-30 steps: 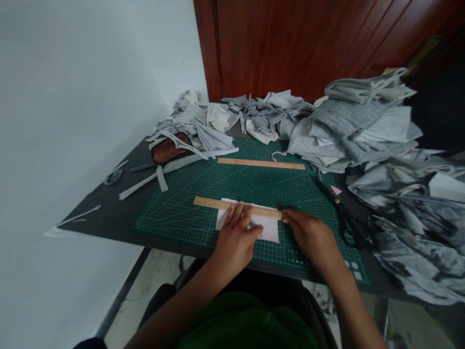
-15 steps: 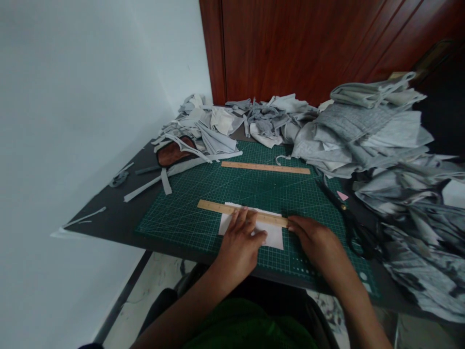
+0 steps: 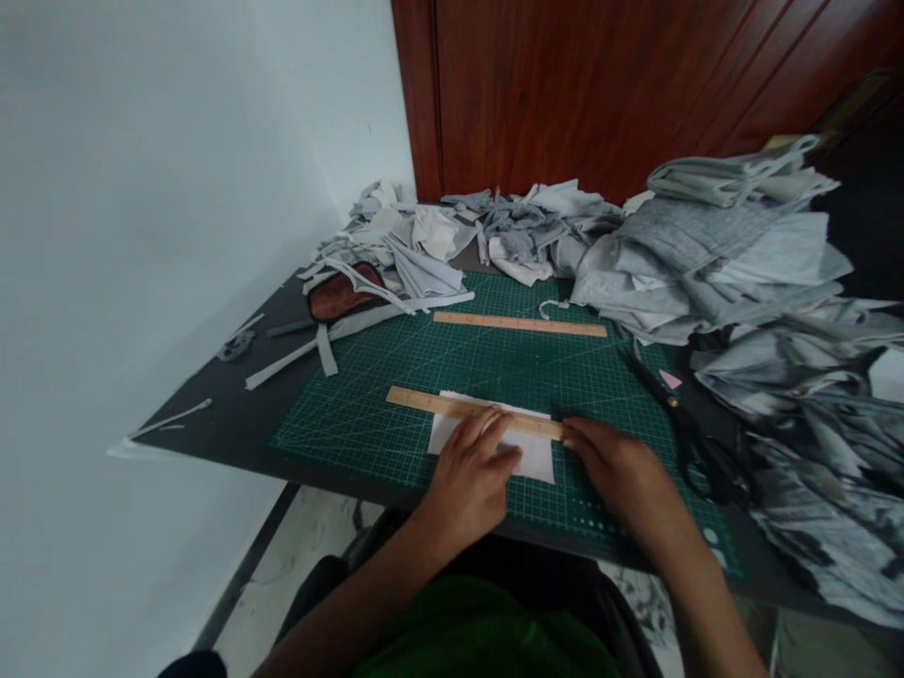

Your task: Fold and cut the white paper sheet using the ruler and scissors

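A wooden ruler lies across a pale pinkish-white piece of cloth or paper, near the front of a green cutting mat. My left hand rests over both, its fingers stretched onto the ruler and the thumb set apart on the pale piece. At the ruler's right end, my right hand has thumb and fingers closed on the tip. The pale piece's top edge shows slightly beyond the ruler.
Another wooden ruler lies farther back on the mat. Black scissors and a pink scrap are at the right. Grey fabric piles crowd the right and back. A brown, dark-edged piece lies among strips at left.
My left fingers have shifted a little to the right along the ruler. My right hand stays at the ruler's end, and the view has moved slightly.
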